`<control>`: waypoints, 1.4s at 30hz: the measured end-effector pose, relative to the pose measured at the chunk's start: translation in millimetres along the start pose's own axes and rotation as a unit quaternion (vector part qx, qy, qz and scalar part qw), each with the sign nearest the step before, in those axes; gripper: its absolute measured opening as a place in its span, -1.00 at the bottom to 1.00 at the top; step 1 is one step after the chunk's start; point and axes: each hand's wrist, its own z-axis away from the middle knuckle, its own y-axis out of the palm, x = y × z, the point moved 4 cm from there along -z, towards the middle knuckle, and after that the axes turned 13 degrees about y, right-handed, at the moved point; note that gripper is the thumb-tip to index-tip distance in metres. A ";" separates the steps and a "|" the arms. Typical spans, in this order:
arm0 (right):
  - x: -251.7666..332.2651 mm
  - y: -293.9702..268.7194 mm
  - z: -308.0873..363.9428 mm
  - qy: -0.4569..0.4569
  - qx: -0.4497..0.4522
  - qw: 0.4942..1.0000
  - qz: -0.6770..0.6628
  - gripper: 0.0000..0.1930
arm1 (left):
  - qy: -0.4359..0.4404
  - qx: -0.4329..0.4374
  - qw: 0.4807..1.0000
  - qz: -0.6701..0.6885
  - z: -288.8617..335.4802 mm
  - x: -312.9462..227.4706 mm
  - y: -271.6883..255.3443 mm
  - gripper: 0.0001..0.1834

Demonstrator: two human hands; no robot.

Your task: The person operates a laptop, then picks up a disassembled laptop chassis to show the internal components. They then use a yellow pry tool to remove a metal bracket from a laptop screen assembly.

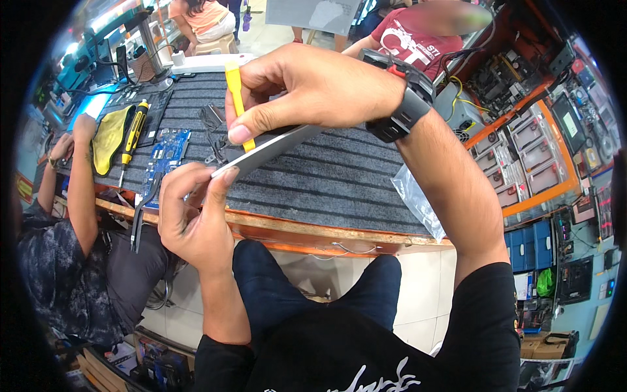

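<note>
The left hand [196,215] pinches one end of a thin grey panel [275,151] between thumb and fingers; the right hand [300,88] grips a yellow stick tool [233,81], its tip at the panel's edge just beyond the left fingertips. Edge work looks underway, unfinished; whether any seam is open, I cannot tell.

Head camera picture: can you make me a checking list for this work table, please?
Surface: grey striped mat on a wood-edged table
Job's things: yellow tool, thin grey panel
Clutter: blue circuit board, yellow cloth, screwdriver, plastic bag
Hands: right hand grips the tool; left hand pinches the panel
Cables: yellow wires beyond the mat, upper right
Surroundings: co-worker at left; person in red shirt across the table
</note>
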 end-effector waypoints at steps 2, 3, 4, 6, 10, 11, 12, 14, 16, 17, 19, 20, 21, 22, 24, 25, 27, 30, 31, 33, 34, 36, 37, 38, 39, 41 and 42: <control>0.6 -2.4 -0.7 -0.001 -0.001 1.000 0.014 -0.55 | -0.003 0.010 1.000 -0.010 -2.9 -2.7 0.5 -0.73; 2.6 -4.3 -1.0 0.000 -0.002 1.000 0.023 -0.56 | -0.001 0.011 1.000 -0.010 -4.7 -3.5 1.4 -0.74; 6.9 -8.9 2.6 -0.016 -0.051 0.998 -0.022 -0.57 | 0.002 0.012 1.000 -0.009 -6.5 -4.4 2.7 -0.74; 17.4 -11.5 20.2 -0.049 -0.145 0.982 -0.114 -0.59 | 0.007 0.010 1.000 -0.006 -7.0 -3.2 5.0 -0.73; 33.7 -7.2 60.4 -0.018 -0.233 0.951 -0.202 -0.79 | 0.094 0.060 0.991 -0.075 -3.7 -4.3 1.1 -0.69; 33.0 -2.2 72.4 -0.014 -0.273 0.944 -0.186 -0.77 | 0.095 0.064 0.991 -0.074 -2.4 -10.2 4.2 -0.66; 29.6 5.6 80.8 -0.010 -0.310 0.936 -0.169 -0.75 | 0.153 0.062 0.984 -0.062 -2.4 -15.0 6.5 -0.64; 13.7 23.8 93.2 -0.001 -0.339 0.907 -0.250 -0.73 | 0.131 0.090 0.986 -0.054 -0.6 -25.6 6.5 -0.64; 6.0 42.4 101.3 0.034 -0.364 0.909 -0.201 -0.77 | 0.147 0.079 0.985 -0.046 -0.3 -25.3 7.3 -0.62; 1.3 48.2 102.0 0.029 -0.356 0.916 -0.183 -0.75 | 0.155 0.075 0.984 -0.042 -0.3 -24.9 7.7 -0.61; -1.6 51.9 103.1 0.011 -0.345 0.936 -0.070 -0.70 | 0.158 0.074 0.984 -0.046 -1.3 -24.2 7.7 -0.62; 4.0 53.0 102.7 -0.005 -0.350 0.937 -0.010 -0.70 | 0.159 0.073 0.983 -0.048 -1.3 -23.9 7.0 -0.62; 10.9 53.4 103.0 -0.021 -0.353 0.934 0.051 -0.69 | 0.160 0.073 0.983 -0.047 -1.2 -23.2 7.1 -0.62; 16.0 54.7 102.9 -0.037 -0.356 0.927 0.113 -0.68 | 0.160 0.073 0.983 -0.047 -1.0 -22.5 7.1 -0.63; 21.2 59.4 101.9 -0.075 -0.372 0.911 0.161 -0.65 | 0.161 0.072 0.983 -0.048 -1.6 -22.3 7.4 -0.63; 24.6 62.3 101.2 -0.081 -0.384 0.902 0.180 -0.64 | 0.161 0.073 0.983 -0.049 -2.6 -23.0 7.7 -0.63; 27.1 64.0 100.2 -0.104 -0.391 0.888 0.219 -0.63 | 0.159 0.074 0.983 -0.049 -3.3 -23.0 7.5 -0.63; 28.1 64.6 97.2 -0.136 -0.372 0.886 0.241 -0.65 | 0.155 0.076 0.984 -0.046 -4.0 -21.7 6.9 -0.64; 28.7 64.3 96.8 -0.134 -0.368 0.888 0.242 -0.65 | 0.154 0.077 0.984 -0.045 -4.5 -21.5 6.8 -0.64; 30.3 63.7 96.2 -0.132 -0.361 0.891 0.243 -0.66 | 0.152 0.082 0.984 -0.044 -5.3 -21.2 6.4 -0.65; 30.7 63.5 95.6 -0.127 -0.359 0.892 0.243 -0.67 | 0.150 0.086 0.984 -0.043 -5.9 -21.6 6.1 -0.65; 32.4 63.1 94.4 -0.117 -0.356 0.895 0.244 -0.67 | 0.146 0.088 0.984 -0.041 -6.9 -21.7 5.5 -0.66; 34.1 62.5 93.1 -0.116 -0.353 0.896 0.244 -0.68 | 0.143 0.087 0.985 -0.041 -7.4 -21.5 5.2 -0.66; 36.0 61.2 91.3 -0.115 -0.351 0.897 0.245 -0.68 | 0.140 0.085 0.986 -0.041 -7.8 -21.1 5.0 -0.66; 37.2 59.9 90.1 -0.111 -0.349 0.897 0.246 -0.69 | 0.140 0.084 0.986 -0.038 -8.5 -20.3 5.4 -0.67; 37.3 58.2 87.7 -0.110 -0.345 0.900 0.243 -0.69 | 0.139 0.081 0.986 -0.033 -9.5 -18.6 6.6 -0.67; 37.1 57.6 85.9 -0.112 -0.342 0.902 0.239 -0.69 | 0.135 0.079 0.987 -0.033 -9.7 -18.0 6.1 -0.67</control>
